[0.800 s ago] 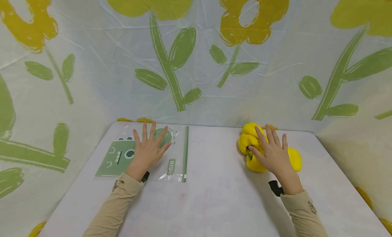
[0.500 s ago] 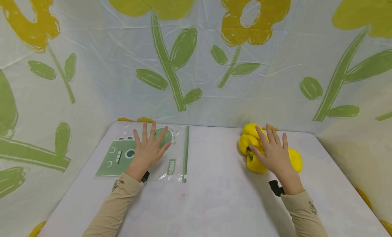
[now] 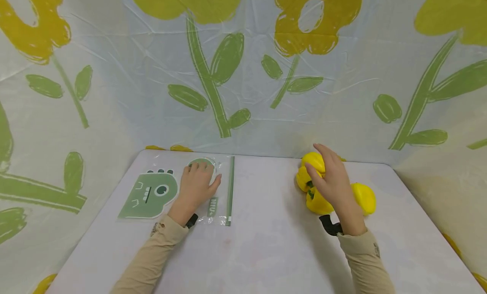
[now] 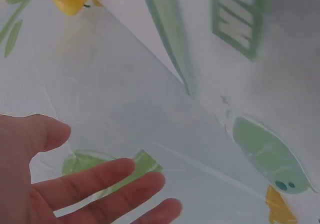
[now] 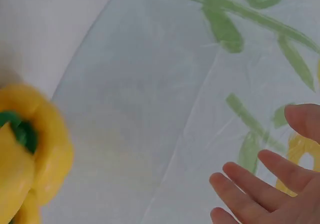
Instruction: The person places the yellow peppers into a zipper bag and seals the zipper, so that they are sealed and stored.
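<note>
From the head view, a clear zip bag (image 3: 179, 188) printed with a green dinosaur was seen lying flat on the bench (image 3: 262, 243), toward its left rear. The left hand (image 3: 198, 186) rested on the bag's right half with fingers bent a little, nothing gripped. At the right rear, a cluster of yellow bell peppers (image 3: 323, 188) sat on the bench; the right hand (image 3: 332, 180) was raised on edge against them, fingers relaxed and spread, its grip wide and holding nothing.

In the left wrist view, the left hand (image 4: 75, 184) was shown with fingers straight and loose, and the bag's green zip strip (image 4: 172, 39) and printed label were seen beyond it. The film was judged thin, limp and slippery; it would best be pinched at the stiffer zip edge.

In the right wrist view, the right hand (image 5: 270, 184) was seen open, apart from a pepper (image 5: 30, 154) with a green stem. The peppers were judged light, firm, smooth and prone to roll; a whole-hand hold around the body would suit better than the stem.
</note>
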The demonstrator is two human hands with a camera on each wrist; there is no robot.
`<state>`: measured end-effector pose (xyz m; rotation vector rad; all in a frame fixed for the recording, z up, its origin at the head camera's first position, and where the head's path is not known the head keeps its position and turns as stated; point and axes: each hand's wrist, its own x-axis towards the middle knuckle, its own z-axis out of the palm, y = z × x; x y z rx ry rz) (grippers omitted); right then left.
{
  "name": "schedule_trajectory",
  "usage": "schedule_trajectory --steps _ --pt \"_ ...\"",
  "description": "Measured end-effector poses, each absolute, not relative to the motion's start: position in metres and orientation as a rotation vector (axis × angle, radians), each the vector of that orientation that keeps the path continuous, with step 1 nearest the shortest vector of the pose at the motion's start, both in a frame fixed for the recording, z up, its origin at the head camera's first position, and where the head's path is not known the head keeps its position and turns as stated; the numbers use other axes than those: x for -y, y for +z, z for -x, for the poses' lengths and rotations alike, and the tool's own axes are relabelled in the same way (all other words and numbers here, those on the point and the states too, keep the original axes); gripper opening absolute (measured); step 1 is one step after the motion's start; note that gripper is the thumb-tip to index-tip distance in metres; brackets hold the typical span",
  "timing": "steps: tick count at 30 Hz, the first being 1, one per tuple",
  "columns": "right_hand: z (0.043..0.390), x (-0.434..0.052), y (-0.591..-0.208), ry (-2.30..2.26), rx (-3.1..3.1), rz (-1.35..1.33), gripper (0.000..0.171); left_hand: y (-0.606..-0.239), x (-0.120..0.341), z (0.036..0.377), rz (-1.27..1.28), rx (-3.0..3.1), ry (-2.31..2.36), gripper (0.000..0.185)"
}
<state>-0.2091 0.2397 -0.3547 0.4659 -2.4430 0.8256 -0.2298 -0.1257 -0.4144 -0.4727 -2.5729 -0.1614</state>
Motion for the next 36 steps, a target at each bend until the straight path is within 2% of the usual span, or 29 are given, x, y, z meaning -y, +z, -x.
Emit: schedule_trajectory --steps 10,15,24,30,36 --pt "0.216 -0.195 -0.336 1.192 2.401 -0.465 0.050 -0.417 0.093 0.226 0.435 2.847 -0.190 0.040" --pt "0.222 -0.167 -0.340 1.388 2.365 -0.525 0.045 -0.426 0.083 0.230 0.396 2.974 -0.213 0.042" --pt "0.229 -0.111 -0.406 1.886 2.510 -0.590 0.041 -0.448 0.079 0.228 0.277 3.159 -0.296 0.043" --pt "0.229 -0.101 -0.438 2.086 2.595 -0.479 0.042 -0.454 0.081 0.228 0.315 3.176 -0.324 0.040" --pt "0.230 -0.099 -0.455 2.311 2.595 -0.506 0.045 -0.456 0.088 0.229 0.420 3.064 -0.393 0.035"
